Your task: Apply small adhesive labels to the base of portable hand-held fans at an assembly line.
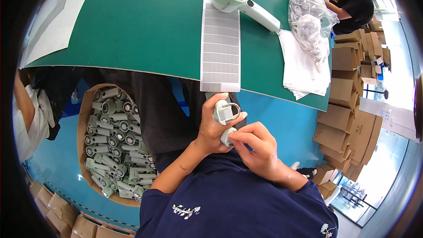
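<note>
My left hand (pixel 209 128) is wrapped round a pale green piece (pixel 225 113) that looks like a handheld fan, in front of the table edge. A grey strap loop curves out from it, and a light square patch shows on its face. My right hand (pixel 259 150) pinches a rounded pale green end (pixel 228 136) just below, between thumb and finger; whether both parts belong to one fan is hidden by my fingers. On the table, a whole handheld fan (pixel 260 15) lies with its round head over a strip of grey labels (pixel 220 57).
The green table (pixel 141 26) bears a clear bag of white cords (pixel 306 17), white sheets (pixel 304 72) and another label sheet (pixel 57 22). A carton (pixel 83 150) full of fans stands at left. Cardboard boxes (pixel 335 123) are stacked at right. Co-workers (pixel 354 6) stand nearby.
</note>
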The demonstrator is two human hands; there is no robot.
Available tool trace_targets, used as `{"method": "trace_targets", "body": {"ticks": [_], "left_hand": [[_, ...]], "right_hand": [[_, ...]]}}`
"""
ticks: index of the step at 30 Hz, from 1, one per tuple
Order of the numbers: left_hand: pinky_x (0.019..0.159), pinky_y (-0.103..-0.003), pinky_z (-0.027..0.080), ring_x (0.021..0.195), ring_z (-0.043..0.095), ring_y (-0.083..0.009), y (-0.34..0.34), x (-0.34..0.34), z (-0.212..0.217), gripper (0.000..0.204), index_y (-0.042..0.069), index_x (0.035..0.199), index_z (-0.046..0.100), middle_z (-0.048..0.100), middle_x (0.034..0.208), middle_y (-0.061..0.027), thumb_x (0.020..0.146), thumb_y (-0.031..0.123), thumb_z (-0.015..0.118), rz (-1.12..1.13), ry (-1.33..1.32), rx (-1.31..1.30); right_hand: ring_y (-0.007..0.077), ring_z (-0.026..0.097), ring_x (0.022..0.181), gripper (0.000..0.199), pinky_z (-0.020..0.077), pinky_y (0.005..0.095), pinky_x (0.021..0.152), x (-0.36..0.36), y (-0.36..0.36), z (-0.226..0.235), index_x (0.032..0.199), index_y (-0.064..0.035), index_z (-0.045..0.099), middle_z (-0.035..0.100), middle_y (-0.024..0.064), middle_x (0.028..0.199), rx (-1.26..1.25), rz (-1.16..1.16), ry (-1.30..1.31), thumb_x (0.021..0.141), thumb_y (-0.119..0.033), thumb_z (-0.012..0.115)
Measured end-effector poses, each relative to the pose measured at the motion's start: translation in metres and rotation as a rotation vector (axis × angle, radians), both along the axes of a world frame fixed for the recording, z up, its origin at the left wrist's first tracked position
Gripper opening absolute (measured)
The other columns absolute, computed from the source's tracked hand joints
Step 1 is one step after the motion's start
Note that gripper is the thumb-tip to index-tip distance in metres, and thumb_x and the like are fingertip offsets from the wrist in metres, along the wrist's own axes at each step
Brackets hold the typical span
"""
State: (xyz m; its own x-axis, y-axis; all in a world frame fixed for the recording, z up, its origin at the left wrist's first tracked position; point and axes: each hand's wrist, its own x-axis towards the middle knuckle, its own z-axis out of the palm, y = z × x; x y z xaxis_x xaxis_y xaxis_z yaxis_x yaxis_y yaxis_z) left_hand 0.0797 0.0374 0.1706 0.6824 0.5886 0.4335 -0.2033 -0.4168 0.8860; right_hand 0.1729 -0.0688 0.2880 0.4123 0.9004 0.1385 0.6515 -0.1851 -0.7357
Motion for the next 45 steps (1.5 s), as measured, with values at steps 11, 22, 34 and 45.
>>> {"method": "trace_targets", "body": {"ticks": [11, 22, 34, 45], "left_hand": [[0.103, -0.046, 0.046, 0.13, 0.048, -0.0404, -0.002, -0.001, -0.004, 0.049, 0.016, 0.118, 0.078, 0.041, 0.146, -0.0232, 0.07, 0.022, 0.084, 0.006, 0.005, -0.022], [0.103, -0.046, 0.047, 0.123, 0.05, -0.0402, 0.008, -0.012, 0.017, 0.057, 0.012, 0.125, 0.077, 0.042, 0.139, -0.0247, 0.07, 0.024, 0.082, -0.026, -0.03, 0.122], [0.115, -0.051, 0.039, 0.137, 0.045, -0.0473, 0.278, 0.055, 0.185, 0.062, 0.014, 0.125, 0.074, 0.04, 0.149, -0.0259, 0.065, 0.011, 0.085, 0.141, 0.392, 0.904], [0.108, -0.043, 0.048, 0.126, 0.057, -0.0364, 0.449, 0.304, 0.131, 0.036, -0.001, 0.103, 0.079, 0.057, 0.135, -0.0233, 0.073, 0.018, 0.078, -0.184, 0.961, 1.255]], "right_hand": [[0.0164, 0.059, 0.088, 0.039, 0.0522, 0.0306, 0.08, -0.011, -0.007, -0.006, 0.126, -0.0044, 0.063, 0.062, 0.0067, 0.1, -0.086, -0.235, 0.229, 0.09, -0.004, 0.079], [0.0089, 0.052, 0.076, 0.035, 0.0478, 0.0258, 0.068, -0.022, -0.004, -0.039, 0.138, -0.0018, 0.042, 0.058, 0.0052, 0.094, 0.3, -0.463, 0.699, 0.104, 0.0, 0.049], [0.0291, 0.065, 0.078, 0.008, 0.0507, 0.0366, 0.07, 0.095, 0.042, -0.065, 0.092, -0.0021, 0.066, 0.068, 0.0135, 0.088, 0.407, -0.353, -0.245, 0.087, 0.004, 0.065], [0.0325, 0.068, 0.074, 0.008, 0.0533, 0.0429, 0.066, 0.085, 0.052, -0.054, 0.094, -0.0054, 0.073, 0.071, 0.0143, 0.084, 0.261, -0.48, -0.398, 0.092, -0.011, 0.068]]}}
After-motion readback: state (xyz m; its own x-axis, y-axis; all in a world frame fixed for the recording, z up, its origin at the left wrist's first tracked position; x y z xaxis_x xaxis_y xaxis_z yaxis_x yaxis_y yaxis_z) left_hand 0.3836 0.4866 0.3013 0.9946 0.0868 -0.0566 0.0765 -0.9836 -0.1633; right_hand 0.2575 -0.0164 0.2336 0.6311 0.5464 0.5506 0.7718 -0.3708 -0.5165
